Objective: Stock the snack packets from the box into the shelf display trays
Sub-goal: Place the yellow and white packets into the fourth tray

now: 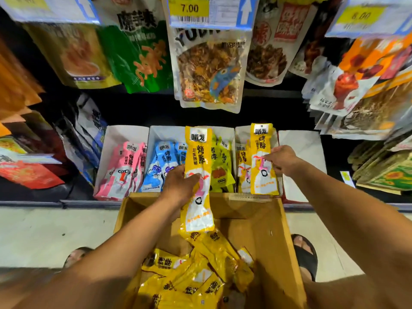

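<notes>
- Head view: mid-stocking, I have the left hand (178, 188) gripping a yellow packet (198, 161) above the box (287, 230).
- Right hand (282, 160) pinches a second packet (263, 152), upright in the yellow tray (242, 133).
- Next, I judge: seat it, then bring the other across.

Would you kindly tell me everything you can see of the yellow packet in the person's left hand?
The yellow packet is a long, narrow pouch of glossy film, with a white label bearing black characters at its top, a cartoon figure and a white panel below. It is held nearly upright, top before the shelf trays, bottom over the cardboard box. The left hand grips its middle. Whether its bottom touches the packets below is unclear.
</notes>
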The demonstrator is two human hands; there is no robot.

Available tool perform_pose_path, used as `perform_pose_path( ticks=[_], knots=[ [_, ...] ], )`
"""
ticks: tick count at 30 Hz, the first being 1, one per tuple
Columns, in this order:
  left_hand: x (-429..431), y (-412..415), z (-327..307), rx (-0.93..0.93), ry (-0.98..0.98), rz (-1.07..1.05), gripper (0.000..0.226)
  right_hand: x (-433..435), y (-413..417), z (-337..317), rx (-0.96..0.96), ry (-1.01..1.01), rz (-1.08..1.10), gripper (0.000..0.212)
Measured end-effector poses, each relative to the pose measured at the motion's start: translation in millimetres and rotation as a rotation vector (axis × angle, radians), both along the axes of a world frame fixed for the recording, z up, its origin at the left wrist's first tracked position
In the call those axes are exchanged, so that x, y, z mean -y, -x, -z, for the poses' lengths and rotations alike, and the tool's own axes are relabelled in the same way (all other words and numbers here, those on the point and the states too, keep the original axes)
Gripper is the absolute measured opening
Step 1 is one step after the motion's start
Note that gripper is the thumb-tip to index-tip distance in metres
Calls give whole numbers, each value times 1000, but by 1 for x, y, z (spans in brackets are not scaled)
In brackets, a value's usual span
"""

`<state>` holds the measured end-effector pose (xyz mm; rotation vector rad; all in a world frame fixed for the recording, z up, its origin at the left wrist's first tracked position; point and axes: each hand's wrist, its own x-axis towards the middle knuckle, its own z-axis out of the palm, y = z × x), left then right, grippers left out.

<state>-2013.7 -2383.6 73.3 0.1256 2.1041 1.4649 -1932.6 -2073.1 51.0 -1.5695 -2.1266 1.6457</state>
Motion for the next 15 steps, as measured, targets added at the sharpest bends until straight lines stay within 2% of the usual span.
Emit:
perform_pose_path(
  ticks=[5,7,10,15],
  knots=[
    [-7,5,18,39,-23,-35,20,-17,26,55,58,18,-78,26],
    [-8,6,18,47,-38,-24,22,-21,32,72,87,-9,-96,14],
    [-11,9,22,29,-30,-14,21,-28,42,99,143,-39,-161,36],
    [-10,10,26,43,-45,-18,13,-23,54,113,234,-118,-256,47]
  ],
)
